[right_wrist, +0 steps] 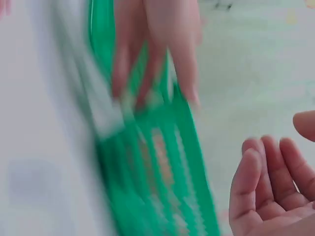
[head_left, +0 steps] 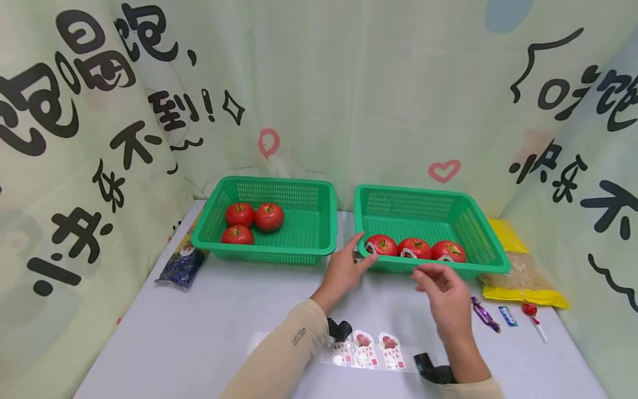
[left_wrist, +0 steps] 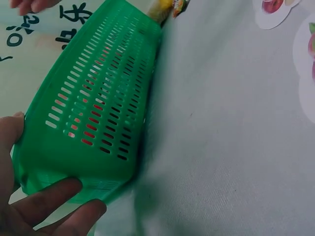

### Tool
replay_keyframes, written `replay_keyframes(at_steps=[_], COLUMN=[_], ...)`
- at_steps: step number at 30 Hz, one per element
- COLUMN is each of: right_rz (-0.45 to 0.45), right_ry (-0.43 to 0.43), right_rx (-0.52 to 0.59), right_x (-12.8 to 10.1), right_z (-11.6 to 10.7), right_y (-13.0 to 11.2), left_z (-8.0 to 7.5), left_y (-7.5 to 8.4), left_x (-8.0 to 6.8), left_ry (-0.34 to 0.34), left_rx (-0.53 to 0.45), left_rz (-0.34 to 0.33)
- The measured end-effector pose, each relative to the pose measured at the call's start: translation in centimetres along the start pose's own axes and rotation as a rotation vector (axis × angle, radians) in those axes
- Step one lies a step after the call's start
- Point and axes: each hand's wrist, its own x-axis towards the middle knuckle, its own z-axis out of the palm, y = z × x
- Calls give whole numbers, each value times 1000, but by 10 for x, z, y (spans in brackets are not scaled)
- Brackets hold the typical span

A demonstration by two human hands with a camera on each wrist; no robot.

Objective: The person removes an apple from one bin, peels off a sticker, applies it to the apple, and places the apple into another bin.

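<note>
My left hand [head_left: 344, 272] holds the near left corner of the right green basket [head_left: 485, 233], thumb at the rim and fingers along the end wall. In the left wrist view two of its fingers [left_wrist: 83, 214] lie across the basket's end. Inside, three red apples [head_left: 417, 248] sit in a row along the front wall, each showing a white-edged sticker. My right hand [head_left: 446, 299] hovers just before the basket's front rim, fingers loosely bent and holding nothing. In the right wrist view the basket [right_wrist: 157, 172] is blurred.
A second green basket [head_left: 309, 257] on the left holds three red apples [head_left: 269, 217]. Sticker labels [head_left: 365, 350] lie on a sheet in front. Candies [head_left: 485, 315], a lollipop [head_left: 530, 310] and a yellow-edged bag [head_left: 523, 271] lie right; a dark packet [head_left: 181, 266] lies left. Printed curtains enclose the table.
</note>
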Motion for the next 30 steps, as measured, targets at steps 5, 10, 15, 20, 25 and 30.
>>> replay_keyframes(at_steps=[5, 10, 15, 20, 25, 30], right_rz=[96, 154, 209, 246, 258, 183], right_ry=[-126, -203, -223, -267, -279, -367], right_rx=[302, 400, 373, 292, 237, 197], right_x=[-31, -32, -34, -39, -44, -35], right_z=[31, 38, 39, 45, 48, 58], right_y=[12, 34, 48, 48, 45, 38], left_z=[-2, -1, -21, -76, -142, -193], left_y=[2, -1, -7, -39, -77, -106], left_x=[1, -3, -36, -78, -89, -76], left_ry=[35, 123, 223, 502, 934, 933], left_rx=[27, 151, 178, 45, -76, -192], left_rz=[12, 135, 272, 373, 181, -100])
